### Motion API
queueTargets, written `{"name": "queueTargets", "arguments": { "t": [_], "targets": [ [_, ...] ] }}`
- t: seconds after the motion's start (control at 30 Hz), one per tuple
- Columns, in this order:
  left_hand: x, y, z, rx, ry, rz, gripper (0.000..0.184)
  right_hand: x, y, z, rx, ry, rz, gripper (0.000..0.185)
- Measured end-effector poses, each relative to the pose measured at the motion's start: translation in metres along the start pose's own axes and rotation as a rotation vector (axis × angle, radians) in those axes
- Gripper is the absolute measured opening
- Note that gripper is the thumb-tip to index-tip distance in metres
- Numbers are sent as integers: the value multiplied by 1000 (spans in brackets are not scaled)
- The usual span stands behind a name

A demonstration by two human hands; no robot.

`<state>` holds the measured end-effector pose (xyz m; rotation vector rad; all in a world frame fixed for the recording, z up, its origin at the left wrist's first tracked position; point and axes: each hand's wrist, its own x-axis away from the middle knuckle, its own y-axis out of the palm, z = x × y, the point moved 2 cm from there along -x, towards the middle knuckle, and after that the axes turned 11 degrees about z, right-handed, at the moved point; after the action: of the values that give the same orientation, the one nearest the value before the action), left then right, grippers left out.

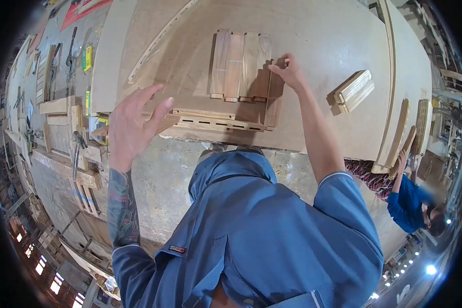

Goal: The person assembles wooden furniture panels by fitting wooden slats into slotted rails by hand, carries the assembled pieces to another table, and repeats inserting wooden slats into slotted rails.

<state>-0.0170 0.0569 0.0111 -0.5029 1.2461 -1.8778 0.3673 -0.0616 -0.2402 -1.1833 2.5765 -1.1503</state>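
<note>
My left hand (133, 126) is raised at the table's near edge, its fingers and thumb spread with nothing between them. Beside its thumb is the end of a short wooden piece (165, 124), partly hidden by the hand. To its right lies a slotted wooden rail (220, 124), with a thinner strip (203, 114) along its far side. At the rail's right end, a wooden board (274, 102) stretches away from me. My right hand (291, 74) is over that board's far end, thumb and fingers apart; contact is unclear. Several wooden slats (234, 64) lie side by side left of it.
A bundle of wooden strips (355, 91) lies on the worktable (318, 31) at right. A long slotted strip (161, 41) slants at far left. Clamps (71, 54) and wood frames fill the left bench. A co-worker in blue (408, 203) handles long wooden pieces (399, 136) at far right.
</note>
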Motion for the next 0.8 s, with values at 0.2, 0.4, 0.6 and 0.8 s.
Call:
{"name": "queueTargets", "arguments": {
  "t": [0.2,0.4,0.6,0.8],
  "targets": [
    [5,2,-4,26,17,53,42,85,-30,-5,-57,43,-350,51],
    [9,4,-12,-5,94,110,40,173,-5,-74,-167,-165,-101,32],
    [7,1,-16,83,66,103,47,206,115,-152,-368,-358,-230,28],
    [6,-3,-15,91,32,56,49,218,109,-167,-135,-368,-218,34]
  ]
}}
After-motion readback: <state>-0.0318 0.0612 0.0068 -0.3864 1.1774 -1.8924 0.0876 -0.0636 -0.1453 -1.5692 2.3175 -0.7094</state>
